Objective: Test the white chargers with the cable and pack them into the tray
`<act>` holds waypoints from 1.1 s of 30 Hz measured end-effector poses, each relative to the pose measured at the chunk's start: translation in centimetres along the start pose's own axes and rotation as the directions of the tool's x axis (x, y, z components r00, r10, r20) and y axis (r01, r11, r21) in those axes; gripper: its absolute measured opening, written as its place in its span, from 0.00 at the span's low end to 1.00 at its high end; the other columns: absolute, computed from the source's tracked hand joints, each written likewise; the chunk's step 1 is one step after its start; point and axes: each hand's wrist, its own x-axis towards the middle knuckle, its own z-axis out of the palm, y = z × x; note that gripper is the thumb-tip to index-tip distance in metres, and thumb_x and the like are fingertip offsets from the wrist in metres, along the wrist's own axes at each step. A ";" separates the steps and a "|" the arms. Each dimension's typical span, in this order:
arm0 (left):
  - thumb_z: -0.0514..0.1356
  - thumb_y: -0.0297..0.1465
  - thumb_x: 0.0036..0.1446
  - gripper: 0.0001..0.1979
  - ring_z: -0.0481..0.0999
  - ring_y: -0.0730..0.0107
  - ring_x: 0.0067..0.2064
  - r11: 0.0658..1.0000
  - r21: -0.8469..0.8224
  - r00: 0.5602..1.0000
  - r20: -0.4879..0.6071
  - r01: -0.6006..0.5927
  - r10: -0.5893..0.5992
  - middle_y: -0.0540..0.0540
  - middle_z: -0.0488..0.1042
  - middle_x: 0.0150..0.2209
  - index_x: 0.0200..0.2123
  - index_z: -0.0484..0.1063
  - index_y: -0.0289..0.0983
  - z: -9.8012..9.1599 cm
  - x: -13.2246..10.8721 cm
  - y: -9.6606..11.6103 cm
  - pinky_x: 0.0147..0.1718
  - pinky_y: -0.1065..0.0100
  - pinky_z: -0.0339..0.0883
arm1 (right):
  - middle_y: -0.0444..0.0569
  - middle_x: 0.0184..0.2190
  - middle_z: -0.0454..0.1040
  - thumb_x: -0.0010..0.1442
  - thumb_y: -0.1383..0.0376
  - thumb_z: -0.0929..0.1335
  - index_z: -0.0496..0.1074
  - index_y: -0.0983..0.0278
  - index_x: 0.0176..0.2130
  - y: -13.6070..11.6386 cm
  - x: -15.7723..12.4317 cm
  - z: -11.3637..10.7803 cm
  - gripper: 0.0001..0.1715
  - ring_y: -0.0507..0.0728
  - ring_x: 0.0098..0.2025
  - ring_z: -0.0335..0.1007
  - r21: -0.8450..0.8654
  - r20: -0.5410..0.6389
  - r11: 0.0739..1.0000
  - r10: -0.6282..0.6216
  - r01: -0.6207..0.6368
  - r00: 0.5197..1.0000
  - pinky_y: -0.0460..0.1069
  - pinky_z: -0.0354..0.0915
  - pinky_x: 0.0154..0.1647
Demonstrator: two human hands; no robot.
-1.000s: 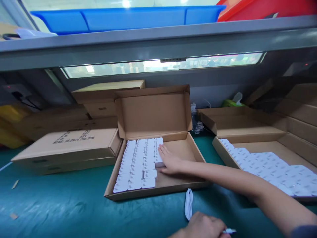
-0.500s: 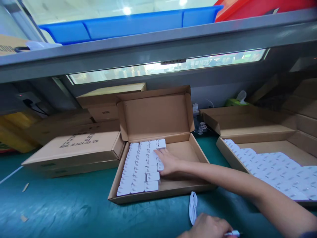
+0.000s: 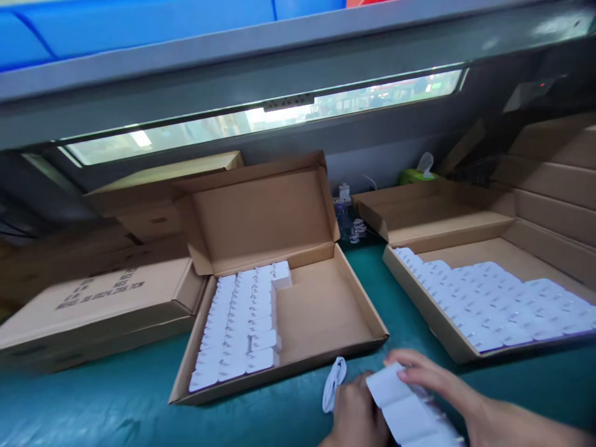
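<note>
My right hand (image 3: 440,382) is closed around a row of several white power adapters (image 3: 407,406), held low in front of me with their blank white faces toward the camera. Just left of the row, my left hand (image 3: 356,410) is curled, partly behind the adapters; what it grips, if anything, is hidden. A coiled white cable (image 3: 334,383) lies on the table against the left hand. Beyond both hands stands an open cardboard box (image 3: 326,304), its left half filled with rows of white adapters (image 3: 237,326).
A second open carton (image 3: 431,332) with many adapters sits at right. Closed cardboard boxes (image 3: 116,298) are stacked at left. A grey shelf (image 3: 223,62) with blue bins (image 3: 139,25) spans overhead. Behind the cartons are a green tissue box (image 3: 416,176) and a bundle of cables (image 3: 357,231).
My right hand has come out of the middle box with a row of adapters and brought it beside my left hand. That box's rightmost column is now shorter. The view has shifted right.
</note>
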 end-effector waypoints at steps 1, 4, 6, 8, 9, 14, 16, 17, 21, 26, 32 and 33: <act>0.51 0.28 0.54 0.08 0.75 0.64 0.29 1.000 0.017 0.999 -0.044 0.000 0.001 0.44 0.76 0.29 0.34 0.70 0.38 0.1 -0.1 -0.1 0.26 0.68 0.68 | 0.54 0.61 0.47 0.43 0.60 0.73 0.35 0.49 0.61 1.0 -1.7 1.1 0.59 0.66 0.59 0.52 -0.010 -0.009 0.998 0.055 -0.055 0.998 0.54 0.61 0.52; 0.48 0.28 0.57 0.10 0.76 0.64 0.28 0.998 0.059 0.990 -0.140 0.003 0.005 0.44 0.75 0.27 0.35 0.68 0.37 0.4 -0.2 -0.1 0.26 0.68 0.67 | 0.57 0.61 0.46 0.45 0.57 0.71 0.37 0.51 0.62 3.6 -5.5 3.6 0.56 0.68 0.59 0.50 -0.013 -0.026 0.973 0.230 -0.231 0.973 0.59 0.59 0.53; 0.48 0.29 0.58 0.10 0.76 0.65 0.29 0.999 0.037 0.992 -0.127 -0.002 0.007 0.45 0.75 0.28 0.35 0.68 0.38 0.3 -0.2 0.0 0.26 0.69 0.66 | 0.59 0.61 0.45 0.45 0.56 0.71 0.37 0.55 0.62 4.5 -7.1 4.1 0.56 0.70 0.60 0.46 0.002 -0.030 0.938 0.346 -0.346 0.938 0.62 0.56 0.55; 0.49 0.29 0.59 0.09 0.76 0.66 0.30 1.000 0.006 0.995 -0.098 -0.010 0.011 0.46 0.75 0.29 0.36 0.68 0.38 0.1 0.0 0.2 0.28 0.69 0.67 | 0.58 0.62 0.42 0.47 0.56 0.70 0.37 0.57 0.63 4.5 -8.1 3.5 0.54 0.69 0.62 0.42 -0.001 -0.013 0.911 0.413 -0.413 0.911 0.62 0.52 0.57; 0.49 0.29 0.59 0.09 0.75 0.66 0.30 1.000 -0.007 0.996 -0.085 -0.014 0.014 0.46 0.75 0.29 0.37 0.68 0.38 0.0 0.1 0.2 0.28 0.69 0.67 | 0.58 0.63 0.39 0.49 0.56 0.69 0.37 0.57 0.63 4.3 -8.3 2.8 0.52 0.68 0.62 0.40 -0.016 0.009 0.903 0.430 -0.430 0.903 0.61 0.52 0.57; 0.49 0.29 0.60 0.08 0.75 0.67 0.31 0.996 -0.044 0.997 -0.031 -0.077 0.076 0.47 0.75 0.30 0.38 0.68 0.37 -0.5 0.5 0.2 0.29 0.69 0.67 | 0.56 0.64 0.30 0.49 0.55 0.68 0.38 0.60 0.63 2.1 -7.3 -0.7 0.51 0.68 0.63 0.35 -0.128 0.089 0.910 0.407 -0.394 0.909 0.60 0.53 0.57; 0.49 0.29 0.60 0.08 0.75 0.67 0.32 0.993 -0.051 0.994 -0.019 -0.111 0.110 0.47 0.75 0.31 0.38 0.68 0.37 -0.6 0.6 0.2 0.30 0.69 0.67 | 0.57 0.63 0.36 0.49 0.57 0.68 0.38 0.63 0.63 1.4 -6.1 -1.0 0.52 0.68 0.63 0.34 -0.189 0.102 0.925 0.352 -0.329 0.931 0.62 0.48 0.59; 0.50 0.28 0.60 0.08 0.75 0.67 0.33 0.991 -0.053 0.992 -0.014 -0.126 0.125 0.47 0.75 0.32 0.39 0.67 0.37 -0.5 0.7 0.2 0.30 0.69 0.67 | 0.59 0.62 0.40 0.47 0.59 0.68 0.38 0.65 0.63 1.2 -5.5 -0.9 0.53 0.68 0.63 0.35 -0.224 0.105 0.925 0.335 -0.306 0.936 0.63 0.45 0.60; 0.50 0.27 0.60 0.08 0.75 0.67 0.34 0.983 -0.050 0.984 -0.001 -0.178 0.178 0.47 0.75 0.34 0.40 0.67 0.37 -0.2 0.4 0.2 0.32 0.68 0.68 | 0.64 0.58 0.51 0.38 0.68 0.66 0.41 0.73 0.62 0.8 -3.1 0.6 0.56 0.70 0.60 0.45 -0.287 0.127 0.920 0.314 -0.268 0.941 0.65 0.43 0.59; 0.49 0.27 0.60 0.07 0.75 0.67 0.32 0.981 -0.031 0.981 -0.006 -0.192 0.192 0.46 0.74 0.32 0.39 0.66 0.36 -0.2 -0.1 0.5 0.31 0.67 0.69 | 0.66 0.57 0.51 0.35 0.67 0.64 0.45 0.76 0.60 0.9 -1.9 1.6 0.54 0.70 0.58 0.45 -0.222 0.150 0.949 0.262 -0.226 0.953 0.65 0.47 0.57; 0.47 0.27 0.60 0.09 0.75 0.66 0.32 0.974 0.025 0.973 0.059 -0.224 0.222 0.44 0.74 0.31 0.39 0.66 0.35 -0.3 -0.1 0.3 0.31 0.66 0.69 | 0.65 0.57 0.50 0.34 0.66 0.63 0.48 0.76 0.59 1.0 -2.0 1.5 0.53 0.70 0.59 0.43 -0.230 0.174 0.946 0.270 -0.228 0.947 0.65 0.45 0.58; 0.47 0.27 0.60 0.09 0.75 0.66 0.31 0.972 0.035 0.971 0.074 -0.231 0.228 0.44 0.74 0.31 0.38 0.66 0.35 -0.3 -0.1 0.3 0.30 0.66 0.69 | 0.66 0.57 0.50 0.34 0.66 0.63 0.48 0.77 0.59 1.0 -2.0 1.5 0.53 0.71 0.59 0.43 -0.232 0.185 0.947 0.269 -0.224 0.945 0.65 0.45 0.58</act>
